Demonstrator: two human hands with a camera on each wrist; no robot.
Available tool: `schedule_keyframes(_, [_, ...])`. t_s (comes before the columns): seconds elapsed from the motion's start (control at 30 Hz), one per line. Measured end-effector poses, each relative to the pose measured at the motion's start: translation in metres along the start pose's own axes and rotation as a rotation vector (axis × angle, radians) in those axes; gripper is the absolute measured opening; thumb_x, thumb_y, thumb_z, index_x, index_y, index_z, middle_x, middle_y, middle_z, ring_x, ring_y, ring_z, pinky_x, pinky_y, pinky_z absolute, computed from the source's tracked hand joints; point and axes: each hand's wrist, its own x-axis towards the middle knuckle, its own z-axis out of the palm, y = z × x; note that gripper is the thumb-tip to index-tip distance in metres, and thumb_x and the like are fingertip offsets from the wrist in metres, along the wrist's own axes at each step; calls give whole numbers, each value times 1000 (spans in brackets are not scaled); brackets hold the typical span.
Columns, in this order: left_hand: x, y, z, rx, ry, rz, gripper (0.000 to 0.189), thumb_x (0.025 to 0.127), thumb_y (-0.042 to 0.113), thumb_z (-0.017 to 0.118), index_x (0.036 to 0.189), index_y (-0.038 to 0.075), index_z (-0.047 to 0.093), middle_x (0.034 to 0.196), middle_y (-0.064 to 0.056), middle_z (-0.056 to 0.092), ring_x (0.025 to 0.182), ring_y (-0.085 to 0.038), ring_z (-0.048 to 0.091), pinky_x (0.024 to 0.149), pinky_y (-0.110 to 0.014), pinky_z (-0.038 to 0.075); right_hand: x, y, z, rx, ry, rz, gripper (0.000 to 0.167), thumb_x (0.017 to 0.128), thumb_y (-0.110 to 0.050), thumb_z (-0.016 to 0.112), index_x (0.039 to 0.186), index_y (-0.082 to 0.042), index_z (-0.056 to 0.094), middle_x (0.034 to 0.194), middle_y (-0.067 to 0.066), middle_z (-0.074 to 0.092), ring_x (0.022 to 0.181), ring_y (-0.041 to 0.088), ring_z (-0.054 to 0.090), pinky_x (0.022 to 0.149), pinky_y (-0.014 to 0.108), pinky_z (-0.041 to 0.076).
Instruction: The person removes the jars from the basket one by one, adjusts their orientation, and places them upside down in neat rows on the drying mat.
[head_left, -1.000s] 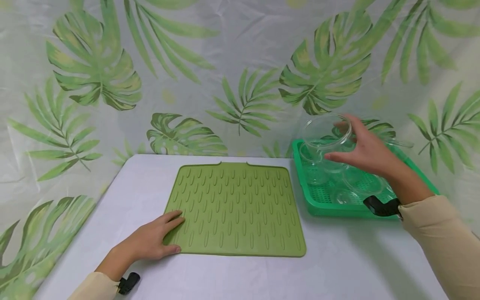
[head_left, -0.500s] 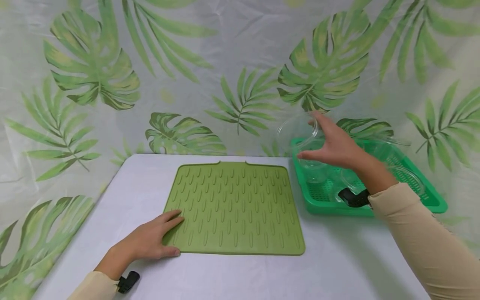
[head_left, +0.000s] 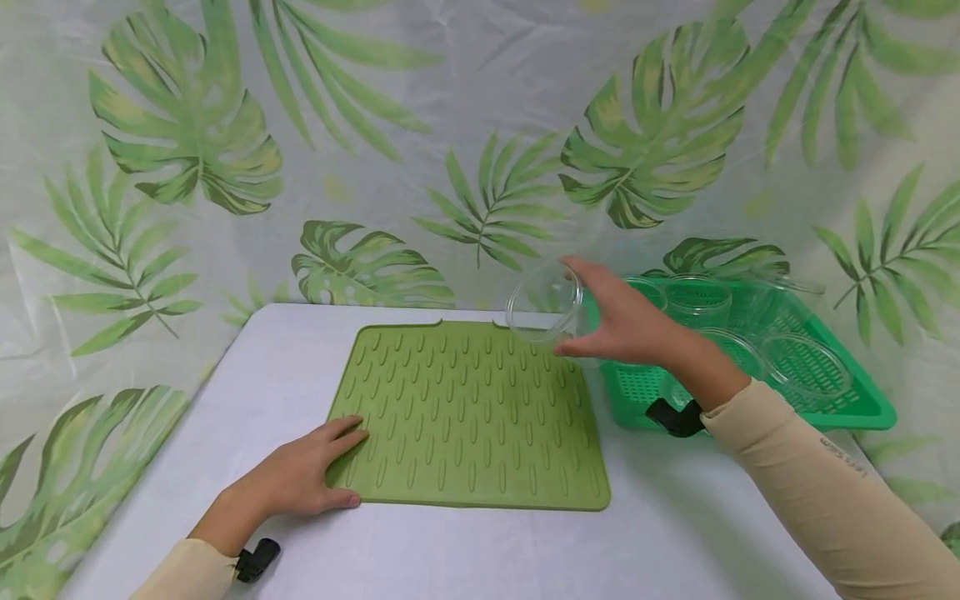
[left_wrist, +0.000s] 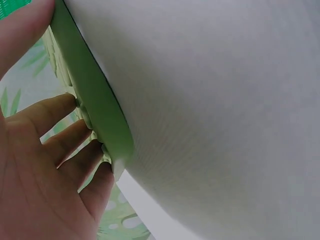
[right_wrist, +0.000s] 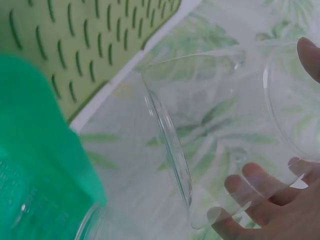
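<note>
My right hand [head_left: 630, 318] grips a wide clear cup [head_left: 542, 307], tilted with its round opening toward the left. In the head view the cup is raised above the far right corner of the green ridged mat [head_left: 468, 417]. The right wrist view shows several fingers round the see-through side of the cup [right_wrist: 220, 125] and the thumb across from them. At the mat's near left corner lies my left hand [head_left: 300, 473], fingers extended onto the ridged surface and thumb at the front edge. Seen from the left wrist, those fingertips [left_wrist: 67, 102] touch the mat's top.
A green plastic basket [head_left: 870, 410] sits right of the mat, partly behind my right forearm. Several clear cups [head_left: 697, 302] stand or lie inside it. White cloth [head_left: 480, 554] covers the table, and a leaf-print curtain [head_left: 495, 100] hangs behind.
My right hand has carried the clear cup leftward and lower, from over the basket to above the mat's far right corner. The left hand has stayed in place.
</note>
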Motion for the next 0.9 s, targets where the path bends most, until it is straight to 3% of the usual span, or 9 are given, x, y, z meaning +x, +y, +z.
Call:
schedule_keyframes(0.5, [-2, -1, 1, 4, 41, 31, 73, 85, 47, 72, 144, 8, 52, 153, -16, 44, 139, -40, 45, 106, -55, 46, 8, -34, 37, -105, -41, -170, 111, 73, -40, 87, 158, -12, 22, 160, 13, 33, 147, 35, 35, 114, 57, 38])
schedule_keyframes(0.7, [-4, -1, -1, -36, 16, -20, 71, 85, 42, 72, 144, 9, 51, 154, -16, 42, 139, -39, 46, 104, -55, 47, 8, -39, 50, -118, -54, -176, 112, 72, -42, 88, 158, -14, 22, 159, 12, 35, 146, 35, 38, 114, 56, 40])
schedule_keyframes(0.9, [-4, 0, -2, -47, 3, -23, 73, 84, 42, 73, 144, 7, 50, 153, -17, 42, 139, -40, 45, 105, -55, 47, 7, -43, 63, -143, -79, -176, 110, 72, -45, 87, 158, -17, 24, 155, 13, 41, 139, 36, 47, 107, 58, 46])
